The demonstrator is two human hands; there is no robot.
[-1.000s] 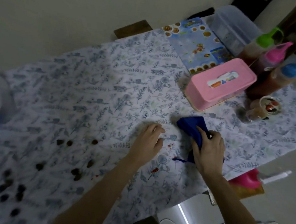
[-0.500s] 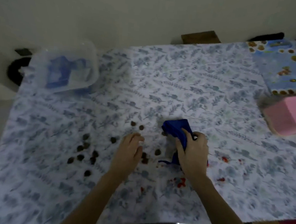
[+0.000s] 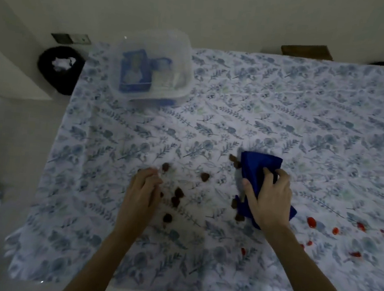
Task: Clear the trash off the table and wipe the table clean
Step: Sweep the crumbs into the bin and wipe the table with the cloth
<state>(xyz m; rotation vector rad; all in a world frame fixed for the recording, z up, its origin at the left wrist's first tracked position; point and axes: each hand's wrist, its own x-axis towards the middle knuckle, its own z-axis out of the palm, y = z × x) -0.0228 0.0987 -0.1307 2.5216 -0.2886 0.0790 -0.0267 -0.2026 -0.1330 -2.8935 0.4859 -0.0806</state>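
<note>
the view had swung left within the last second: the pink box and bottles that stood beside the hands a second earlier were out of sight, and the brown crumbs [image 3: 176,196] now lay in the middle of the picture. the right hand [image 3: 266,199] had carried the blue cloth [image 3: 258,169] along with it, from the red-spotted patch to the near-centre of the tabletop [image 3: 283,112], where it pressed the cloth flat, its fingers [image 3: 266,178] curled over the bunched fabric with the thumb spread to the left. several crumbs lay touching the cloth's left edge. the left hand [image 3: 143,193] rested among the other crumbs with its fingers pressed together at the tips, perhaps pinching one; blur hid what they held. the red smears [image 3: 311,222] now sat to the right of the cloth, unwiped. a clear plastic bin [image 3: 151,68] stood at the far left of the tabletop, and a black trash bin [image 3: 61,69] stood on the floor beyond that corner. i judged the work had turned from wiping to gathering crumbs, with most of both jobs left.
</note>
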